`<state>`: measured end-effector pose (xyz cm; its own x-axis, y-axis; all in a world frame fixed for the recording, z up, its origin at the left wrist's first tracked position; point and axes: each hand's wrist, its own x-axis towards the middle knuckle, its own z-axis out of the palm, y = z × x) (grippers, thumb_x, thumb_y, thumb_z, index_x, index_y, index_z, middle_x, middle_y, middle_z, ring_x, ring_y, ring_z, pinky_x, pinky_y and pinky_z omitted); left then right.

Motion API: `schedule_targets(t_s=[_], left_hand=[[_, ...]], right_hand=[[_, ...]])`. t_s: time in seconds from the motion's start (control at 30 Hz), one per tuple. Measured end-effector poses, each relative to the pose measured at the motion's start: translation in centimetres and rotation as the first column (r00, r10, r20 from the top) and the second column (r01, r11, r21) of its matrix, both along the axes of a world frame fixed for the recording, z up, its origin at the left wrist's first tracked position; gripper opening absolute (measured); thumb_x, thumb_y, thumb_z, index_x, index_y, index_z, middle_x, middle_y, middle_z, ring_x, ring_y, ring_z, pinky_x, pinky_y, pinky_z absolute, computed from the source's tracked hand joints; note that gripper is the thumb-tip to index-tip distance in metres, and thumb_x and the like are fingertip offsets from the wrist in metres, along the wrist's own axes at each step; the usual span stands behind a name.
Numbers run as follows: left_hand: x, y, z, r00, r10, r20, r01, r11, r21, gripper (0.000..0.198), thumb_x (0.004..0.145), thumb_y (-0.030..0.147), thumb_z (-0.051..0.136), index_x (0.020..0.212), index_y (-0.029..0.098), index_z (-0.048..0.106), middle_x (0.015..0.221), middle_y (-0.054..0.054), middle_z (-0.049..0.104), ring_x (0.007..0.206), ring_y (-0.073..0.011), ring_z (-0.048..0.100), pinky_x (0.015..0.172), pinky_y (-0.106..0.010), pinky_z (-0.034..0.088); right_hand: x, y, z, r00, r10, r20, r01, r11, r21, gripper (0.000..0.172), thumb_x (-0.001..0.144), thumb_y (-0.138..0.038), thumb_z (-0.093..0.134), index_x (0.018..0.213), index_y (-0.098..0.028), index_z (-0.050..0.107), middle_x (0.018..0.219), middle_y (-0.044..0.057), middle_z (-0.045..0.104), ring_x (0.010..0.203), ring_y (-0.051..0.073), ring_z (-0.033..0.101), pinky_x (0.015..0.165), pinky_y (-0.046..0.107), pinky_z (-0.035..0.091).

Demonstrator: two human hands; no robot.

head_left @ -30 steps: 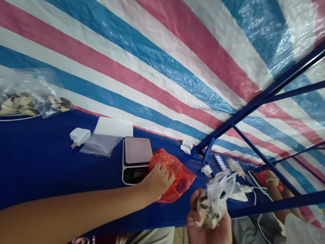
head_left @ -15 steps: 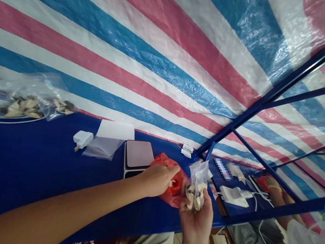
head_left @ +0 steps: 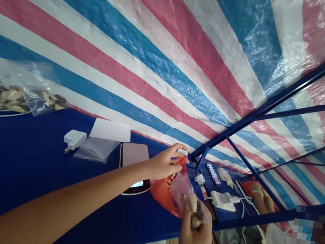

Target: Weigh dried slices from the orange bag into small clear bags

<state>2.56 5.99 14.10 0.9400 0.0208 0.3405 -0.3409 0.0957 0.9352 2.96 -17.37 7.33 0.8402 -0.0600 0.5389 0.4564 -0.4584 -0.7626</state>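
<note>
My left hand (head_left: pixel 168 164) is closed on the upper edge of a red plastic bag (head_left: pixel 161 191), pulling it up. The bag lies on the blue table beside a small digital scale (head_left: pixel 135 154). My right hand (head_left: pixel 197 231) grips a small clear plastic bag (head_left: pixel 181 188) around its filled end. Pale and dark chip-like pieces (head_left: pixel 193 204) show in it near my thumb. The clear bag is tilted, and its flat end reaches over the red bag. Part of the scale is hidden behind my left forearm; its display is lit.
A white charger plug (head_left: pixel 74 140) and flat clear bags (head_left: pixel 97 149) lie left of the scale. Larger clear bags of pale pieces (head_left: pixel 7 98) stand far left. Blue metal bars (head_left: pixel 242 119) rise at right. Beyond them are a white power strip (head_left: pixel 224 200) and another person's hands (head_left: pixel 258 193).
My right hand has tipped the clear bag from upright toward the red bag. My left hand has moved up, lifting the red bag's edge. The view has shifted slightly, uncovering the scale's display.
</note>
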Motion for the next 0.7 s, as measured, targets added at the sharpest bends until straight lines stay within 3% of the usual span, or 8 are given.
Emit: schedule_targets(t_s=[0.07, 0.13, 0.27, 0.37, 0.47, 0.6, 0.7], left_hand=[[-0.7, 0.6, -0.1, 0.999, 0.021, 0.049, -0.026, 0.994, 0.103, 0.054, 0.084, 0.009, 0.052, 0.134, 0.026, 0.039, 0.133, -0.012, 0.063, 0.085, -0.0115, 0.069, 0.076, -0.028, 0.055], [-1.3, 1.1, -0.3, 0.994, 0.056, 0.093, -0.076, 0.971, 0.228, 0.055, 0.084, 0.011, 0.054, 0.136, 0.025, 0.042, 0.132, -0.01, 0.065, 0.106, -0.0167, 0.068, 0.091, -0.033, 0.054], [-1.6, 1.8, -1.0, 0.989, 0.076, 0.124, -0.119, 0.915, 0.385, 0.056, 0.083, 0.014, 0.054, 0.138, 0.025, 0.046, 0.132, -0.007, 0.065, 0.11, -0.0191, 0.068, 0.098, -0.036, 0.051], [-1.4, 2.2, -1.8, 0.976, 0.094, 0.196, -0.183, 0.841, 0.509, 0.053, 0.08, 0.013, 0.056, 0.131, 0.023, 0.051, 0.132, -0.009, 0.064, 0.119, -0.0224, 0.064, 0.101, -0.036, 0.05], [-1.1, 2.6, -2.4, 0.965, 0.157, 0.21, -0.253, 0.764, 0.593, 0.049, 0.08, 0.013, 0.057, 0.128, 0.019, 0.052, 0.13, -0.012, 0.063, 0.118, -0.0254, 0.063, 0.097, -0.037, 0.05], [-0.9, 3.3, -2.4, 0.965, 0.171, 0.197, -0.257, 0.751, 0.608, 0.018, 0.083, 0.016, 0.058, 0.1, 0.018, 0.063, 0.103, -0.007, 0.07, 0.096, -0.0213, 0.067, 0.082, -0.031, 0.049], [-0.9, 3.5, -2.3, 0.959, 0.191, 0.209, -0.28, 0.738, 0.614, 0.007, 0.086, 0.018, 0.057, 0.084, 0.017, 0.064, 0.093, -0.005, 0.068, 0.086, -0.0176, 0.064, 0.076, -0.028, 0.046]], right_hand=[[0.3, 0.6, 0.8, 0.98, 0.165, 0.111, -0.146, 0.976, -0.16, 0.033, 0.081, -0.042, 0.077, 0.107, -0.022, 0.076, 0.114, 0.012, 0.07, 0.108, 0.028, 0.064, 0.1, 0.042, 0.046], [1.1, 1.6, 2.0, 0.956, 0.284, 0.073, -0.252, 0.922, -0.294, 0.03, 0.083, -0.037, 0.075, 0.11, -0.024, 0.076, 0.113, 0.012, 0.069, 0.105, 0.028, 0.064, 0.097, 0.043, 0.047], [3.7, 4.5, 5.6, 0.914, 0.396, -0.09, -0.377, 0.744, -0.551, 0.023, 0.082, -0.032, 0.071, 0.104, -0.025, 0.074, 0.105, 0.009, 0.069, 0.086, 0.025, 0.064, 0.079, 0.037, 0.049], [5.4, 6.7, 7.7, 0.867, 0.47, -0.166, -0.457, 0.62, -0.637, 0.021, 0.08, -0.028, 0.069, 0.1, -0.023, 0.072, 0.096, 0.007, 0.069, 0.077, 0.022, 0.062, 0.069, 0.031, 0.045], [6.2, 8.0, 8.2, 0.844, 0.495, -0.205, -0.5, 0.589, -0.635, 0.04, 0.076, -0.026, 0.071, 0.116, -0.024, 0.07, 0.091, 0.004, 0.07, 0.071, 0.02, 0.062, 0.065, 0.028, 0.041], [6.6, 8.3, 7.5, 0.88, 0.429, -0.204, -0.452, 0.626, -0.635, 0.064, 0.07, -0.022, 0.075, 0.133, -0.025, 0.061, 0.081, 0.001, 0.072, 0.063, 0.019, 0.062, 0.059, 0.026, 0.037], [6.7, 8.1, 7.3, 0.863, 0.434, -0.26, -0.493, 0.608, -0.622, 0.067, 0.071, -0.022, 0.076, 0.136, -0.026, 0.059, 0.092, 0.004, 0.075, 0.073, 0.023, 0.068, 0.064, 0.028, 0.043]])
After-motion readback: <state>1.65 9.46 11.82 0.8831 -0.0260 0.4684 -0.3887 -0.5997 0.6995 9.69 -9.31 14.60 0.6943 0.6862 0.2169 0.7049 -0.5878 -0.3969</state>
